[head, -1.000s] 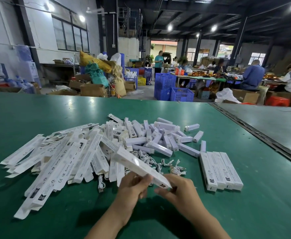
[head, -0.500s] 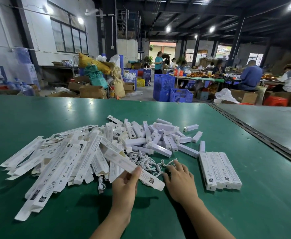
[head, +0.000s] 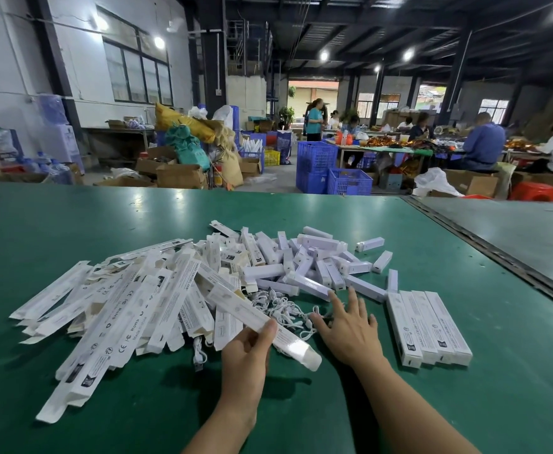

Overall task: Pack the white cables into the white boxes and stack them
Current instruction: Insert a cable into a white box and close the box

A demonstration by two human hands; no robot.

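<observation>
Two hands work on a green worktop (head: 497, 371); all positions below are given from the tangle of white cables (head: 278, 306) lying on it.

1. Left hand (head: 245, 352) – directly in front of the tangle, on the near side. It pinches a long white box (head: 235, 309), thumb on the upper face and the other fingers curled beneath. The box runs diagonally across the front of the tangle: the far end points left toward the cartons, and the near end sits clear of the hand, to the hand's right. Whether that near end is open or closed cannot be told.

2. Right hand (head: 347, 329) – at the right edge of the tangle, palm down, fingers straight and spread. The thumb side touches the cables; the fingertips point away from the person. It grips nothing.

3. Flat cartons (head: 121, 306) – a loose fan of unfolded white sleeves left of the tangle, overlapping each other.

4. Short white blocks (head: 317, 263) – a heap just behind the tangle, with a few strays farther right.

5. Closed boxes (head: 429, 329) – right of the tangle, beyond the right hand, laid side by side in one neat row and touching along their long edges.

6. Single cable (head: 199, 353) – left of the left hand, partly under the cartons.
</observation>
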